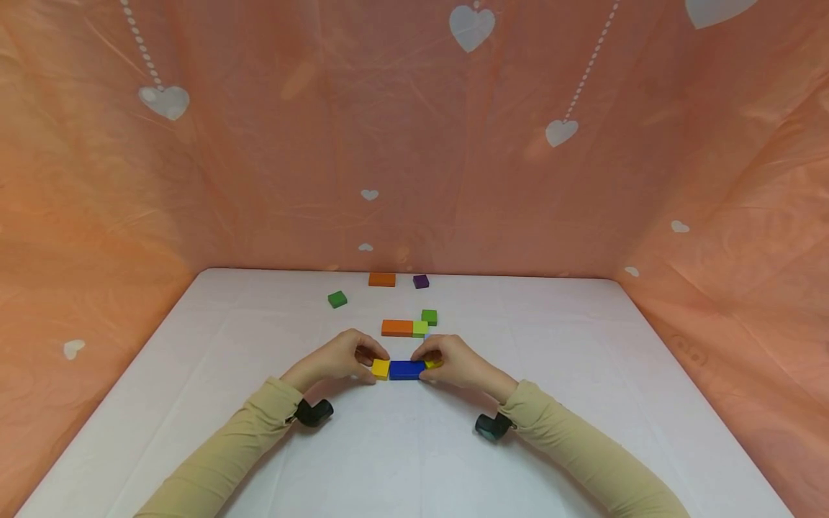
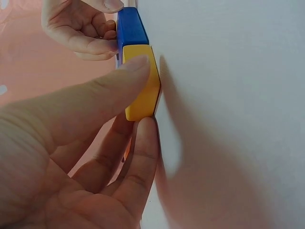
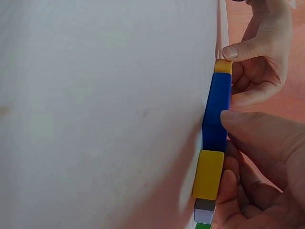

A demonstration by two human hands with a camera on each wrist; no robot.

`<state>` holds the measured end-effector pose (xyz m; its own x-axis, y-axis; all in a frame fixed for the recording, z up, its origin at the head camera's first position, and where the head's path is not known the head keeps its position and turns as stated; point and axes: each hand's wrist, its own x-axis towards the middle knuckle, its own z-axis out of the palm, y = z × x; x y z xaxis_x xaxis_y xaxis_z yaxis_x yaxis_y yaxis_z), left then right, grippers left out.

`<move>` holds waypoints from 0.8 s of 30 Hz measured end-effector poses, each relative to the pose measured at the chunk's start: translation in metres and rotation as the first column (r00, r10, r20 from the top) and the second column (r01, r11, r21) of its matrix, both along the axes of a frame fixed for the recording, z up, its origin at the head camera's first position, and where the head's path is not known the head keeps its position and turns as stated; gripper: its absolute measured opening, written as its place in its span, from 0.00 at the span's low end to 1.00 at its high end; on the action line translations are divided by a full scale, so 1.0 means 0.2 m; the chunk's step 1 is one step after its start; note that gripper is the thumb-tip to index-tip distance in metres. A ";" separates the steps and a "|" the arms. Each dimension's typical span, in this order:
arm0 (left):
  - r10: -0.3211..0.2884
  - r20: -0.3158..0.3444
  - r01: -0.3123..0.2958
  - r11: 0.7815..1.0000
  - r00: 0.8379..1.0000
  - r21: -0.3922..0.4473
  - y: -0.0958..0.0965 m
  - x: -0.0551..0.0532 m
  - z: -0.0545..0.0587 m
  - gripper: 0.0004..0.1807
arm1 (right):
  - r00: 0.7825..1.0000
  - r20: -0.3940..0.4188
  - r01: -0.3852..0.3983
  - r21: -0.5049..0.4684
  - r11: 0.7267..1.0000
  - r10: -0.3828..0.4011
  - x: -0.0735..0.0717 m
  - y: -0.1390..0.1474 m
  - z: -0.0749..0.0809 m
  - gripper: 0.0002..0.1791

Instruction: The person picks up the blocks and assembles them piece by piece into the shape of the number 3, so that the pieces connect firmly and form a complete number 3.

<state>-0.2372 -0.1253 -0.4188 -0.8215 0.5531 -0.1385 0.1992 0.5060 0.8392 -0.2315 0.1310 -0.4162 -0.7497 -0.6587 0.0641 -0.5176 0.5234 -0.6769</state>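
Note:
My left hand (image 1: pixel 342 354) pinches an orange-yellow block (image 1: pixel 381 369) between thumb and fingers at the left end of a small row. Right beside it lies a longer blue block (image 1: pixel 406 370), end to end with it. My right hand (image 1: pixel 456 360) grips the blue block, its thumb on the near face in the right wrist view and its fingers behind. A yellow block (image 3: pixel 208 174) adjoins the blue block's right end, partly covered by the right hand in the head view. In the left wrist view the left thumb lies across the orange-yellow block (image 2: pixel 143 95).
Behind the row, an orange block (image 1: pixel 397 328) touches a light green block (image 1: pixel 420 329), with a green block (image 1: pixel 429 316) just beyond. Farther back lie another orange block (image 1: pixel 382 279), a purple block (image 1: pixel 421 281) and a green block (image 1: pixel 337 298). All are on a white table (image 1: pixel 550 331).

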 end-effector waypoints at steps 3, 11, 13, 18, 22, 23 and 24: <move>-0.015 -0.005 0.015 1.000 1.000 -0.001 -0.01 -0.01 0.00 0.20 | 1.000 -0.001 0.001 0.005 1.000 -0.001 0.00 0.00 0.00 0.14; 0.136 0.010 -0.136 0.990 0.991 -0.026 -0.04 -0.01 0.02 0.13 | 1.000 0.000 0.001 0.009 1.000 -0.001 0.00 0.00 0.00 0.13; 0.207 0.064 -0.206 0.978 0.976 -0.028 -0.03 -0.01 0.01 0.11 | 1.000 0.003 0.004 0.007 1.000 -0.004 0.00 0.00 0.00 0.13; 0.299 0.182 -0.300 0.954 0.937 -0.023 -0.02 0.00 0.00 0.09 | 1.000 0.001 0.006 0.005 1.000 -0.006 0.01 0.00 0.00 0.13; 0.311 0.223 -0.318 0.948 0.924 -0.002 -0.01 0.00 -0.01 0.08 | 1.000 0.003 0.004 0.004 1.000 -0.004 0.00 0.00 0.00 0.13; 0.312 0.230 -0.321 0.947 0.922 0.002 -0.01 0.00 -0.01 0.07 | 1.000 0.006 0.004 0.002 1.000 -0.004 0.00 0.00 0.00 0.14; 0.313 0.235 -0.323 0.947 0.920 0.004 -0.01 0.00 -0.01 0.07 | 1.000 0.010 0.004 -0.001 1.000 -0.004 0.00 0.00 0.00 0.14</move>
<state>-0.2366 -0.1264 -0.4203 -0.9040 0.2776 -0.3253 -0.1653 0.4748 0.8644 -0.2308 0.1307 -0.4164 -0.7528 -0.6558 0.0574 -0.5090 0.5245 -0.6825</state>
